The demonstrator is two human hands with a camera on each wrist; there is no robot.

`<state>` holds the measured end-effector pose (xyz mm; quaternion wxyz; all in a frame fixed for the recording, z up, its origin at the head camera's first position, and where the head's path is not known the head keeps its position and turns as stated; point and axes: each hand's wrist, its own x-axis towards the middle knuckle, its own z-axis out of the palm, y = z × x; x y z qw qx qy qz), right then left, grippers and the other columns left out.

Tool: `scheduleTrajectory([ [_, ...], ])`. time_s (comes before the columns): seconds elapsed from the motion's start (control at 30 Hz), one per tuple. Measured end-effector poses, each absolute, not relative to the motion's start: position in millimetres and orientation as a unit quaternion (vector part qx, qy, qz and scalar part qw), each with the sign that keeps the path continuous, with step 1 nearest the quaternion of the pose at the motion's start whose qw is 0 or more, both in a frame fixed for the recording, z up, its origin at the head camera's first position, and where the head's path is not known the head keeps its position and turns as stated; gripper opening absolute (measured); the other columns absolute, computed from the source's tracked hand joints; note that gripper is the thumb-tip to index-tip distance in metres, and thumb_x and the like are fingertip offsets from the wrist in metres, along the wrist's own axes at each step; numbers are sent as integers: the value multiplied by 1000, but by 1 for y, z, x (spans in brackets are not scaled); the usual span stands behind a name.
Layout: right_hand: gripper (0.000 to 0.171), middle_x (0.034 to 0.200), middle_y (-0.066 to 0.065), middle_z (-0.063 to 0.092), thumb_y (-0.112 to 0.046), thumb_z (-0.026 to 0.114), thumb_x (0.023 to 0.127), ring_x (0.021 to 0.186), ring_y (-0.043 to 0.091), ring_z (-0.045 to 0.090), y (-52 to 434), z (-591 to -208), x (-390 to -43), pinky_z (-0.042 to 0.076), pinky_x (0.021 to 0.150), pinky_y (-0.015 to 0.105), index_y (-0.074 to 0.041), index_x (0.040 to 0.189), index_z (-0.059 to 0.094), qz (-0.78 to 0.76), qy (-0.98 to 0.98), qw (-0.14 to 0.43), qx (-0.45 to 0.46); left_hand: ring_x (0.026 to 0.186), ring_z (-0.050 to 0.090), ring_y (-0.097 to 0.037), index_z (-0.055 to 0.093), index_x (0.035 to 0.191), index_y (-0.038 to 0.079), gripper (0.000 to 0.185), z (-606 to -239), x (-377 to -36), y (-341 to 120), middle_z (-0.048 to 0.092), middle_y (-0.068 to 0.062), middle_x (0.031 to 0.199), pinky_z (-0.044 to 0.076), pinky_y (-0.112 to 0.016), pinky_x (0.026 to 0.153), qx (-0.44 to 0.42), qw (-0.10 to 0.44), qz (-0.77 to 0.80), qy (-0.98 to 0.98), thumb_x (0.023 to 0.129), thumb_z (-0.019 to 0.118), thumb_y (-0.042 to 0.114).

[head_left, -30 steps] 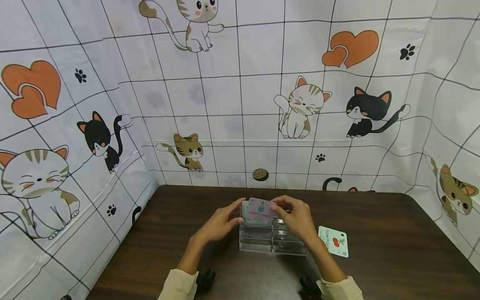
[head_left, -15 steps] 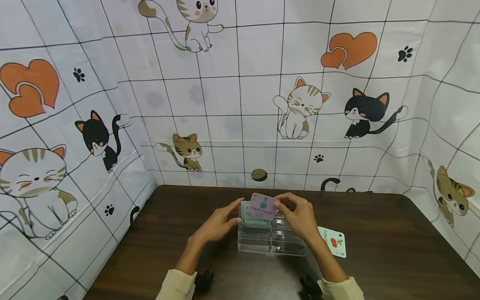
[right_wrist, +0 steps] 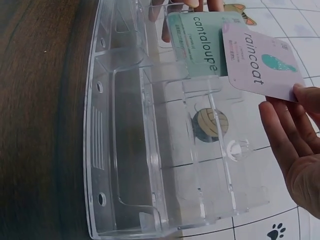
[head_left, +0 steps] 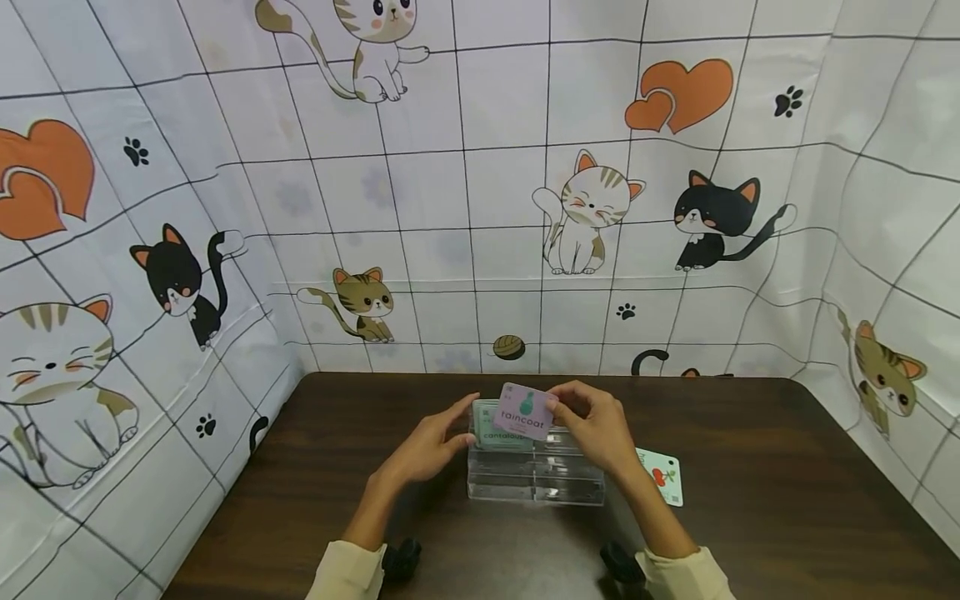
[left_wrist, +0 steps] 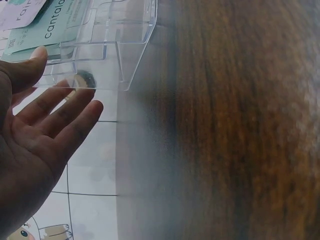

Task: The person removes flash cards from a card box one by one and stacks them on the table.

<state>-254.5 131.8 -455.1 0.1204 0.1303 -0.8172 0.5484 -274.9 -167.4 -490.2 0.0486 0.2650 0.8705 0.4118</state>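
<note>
you face a dark brown wooden table [head_left: 750,467] set into a corner. white sheeting [head_left: 480,208] with a black grid hangs behind and on both sides. cartoon cats [head_left: 585,212], orange hearts [head_left: 678,92], paw prints and a yarn ball [head_left: 509,347] are printed on it. light is even and soft.

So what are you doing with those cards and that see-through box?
A person sits at a dark wooden table with a clear plastic box. The right hand pinches a purple card that says raincoat, holding it up over the box. A green card that says cantaloupe stands in the box behind it. The left hand rests with straight fingers against the box's left end. Another card with red cherries lies flat on the table to the right.
</note>
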Motion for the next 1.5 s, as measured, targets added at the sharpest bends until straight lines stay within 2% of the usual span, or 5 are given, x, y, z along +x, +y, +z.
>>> scheduleTrajectory([
  [0.17, 14, 106, 18, 80, -8, 74, 102, 87, 23, 79, 138, -453, -253, 67, 76, 38, -3, 115, 77, 557, -810, 118, 140, 146, 56, -44, 31, 171, 20, 70, -491, -275, -165, 55, -21, 160, 45, -67, 116, 266, 45, 412, 870, 109, 64, 20],
  [0.43, 13, 105, 17, 79, -6, 73, 102, 84, 17, 77, 149, -452, -250, 63, 73, 23, -2, 113, 76, 554, -815, 109, 128, 144, 59, -41, 30, 171, 23, 72, -492, -274, -164, 58, -19, 158, 49, -64, 114, 251, 48, 411, 875, 109, 65, 17],
  [0.8, 16, 109, 21, 78, -8, 72, 103, 86, 19, 77, 169, -451, -247, 68, 78, 39, 0, 117, 74, 565, -811, 100, 113, 146, 57, -41, 30, 171, 23, 73, -490, -275, -165, 58, -18, 158, 45, -66, 117, 254, 47, 419, 870, 108, 66, 18],
  [1.27, 20, 111, 21, 78, -10, 71, 104, 88, 19, 77, 186, -457, -240, 67, 79, 37, 2, 120, 73, 568, -813, 76, 101, 143, 59, -42, 30, 171, 20, 73, -491, -273, -167, 61, -20, 155, 49, -64, 113, 268, 43, 414, 869, 108, 65, 18],
  [1.5, 20, 111, 23, 77, -8, 70, 104, 88, 18, 78, 194, -458, -239, 68, 79, 38, 4, 121, 72, 578, -807, 67, 101, 146, 57, -41, 28, 172, 22, 73, -493, -274, -167, 60, -18, 156, 47, -65, 116, 264, 50, 421, 866, 109, 64, 20],
])
